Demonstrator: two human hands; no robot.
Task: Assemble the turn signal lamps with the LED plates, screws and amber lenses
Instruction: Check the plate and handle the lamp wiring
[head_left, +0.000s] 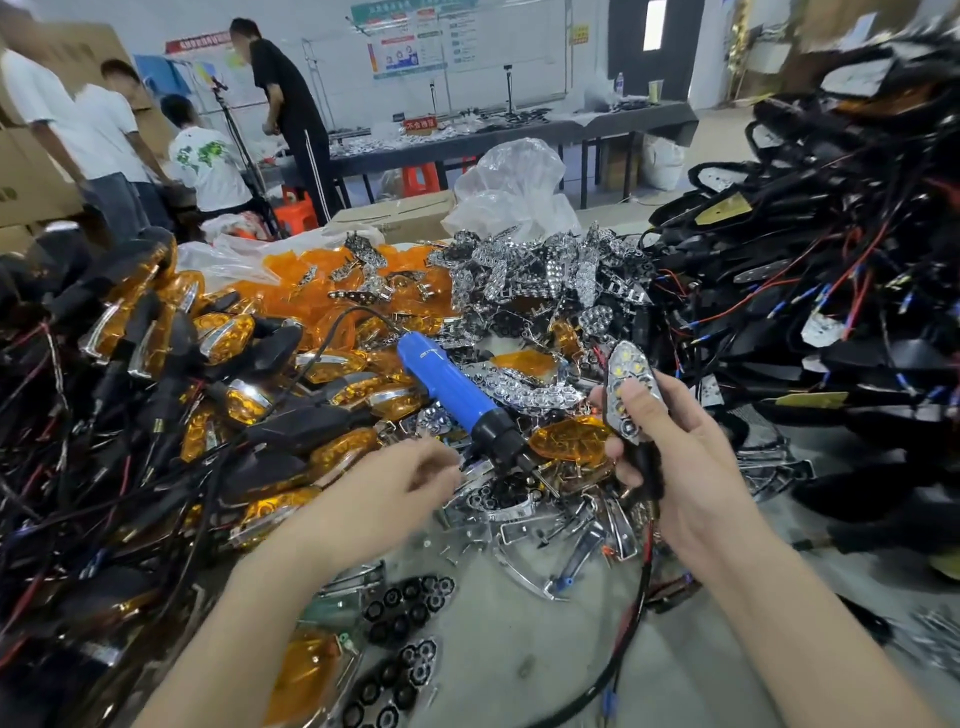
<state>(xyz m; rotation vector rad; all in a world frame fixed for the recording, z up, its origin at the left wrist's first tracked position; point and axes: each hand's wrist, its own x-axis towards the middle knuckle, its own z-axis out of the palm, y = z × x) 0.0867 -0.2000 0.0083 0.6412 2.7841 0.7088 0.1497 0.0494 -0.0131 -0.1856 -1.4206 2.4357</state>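
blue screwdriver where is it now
Centre of the head view: the blue screwdriver lies on the chrome plates, its black nose between the left hand and the right hand holding a lamp.

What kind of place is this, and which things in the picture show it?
Probably a small assembly workshop: heaps of amber lenses and wired black lamp housings, a blue electric screwdriver, and the right hand holding an unfinished lamp.

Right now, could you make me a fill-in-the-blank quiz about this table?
The right hand grips a ___.
The screwdriver has a ___ body.
The lamps with lenses are piled on the person's ___ side.
Missing words: lamp; blue; left.
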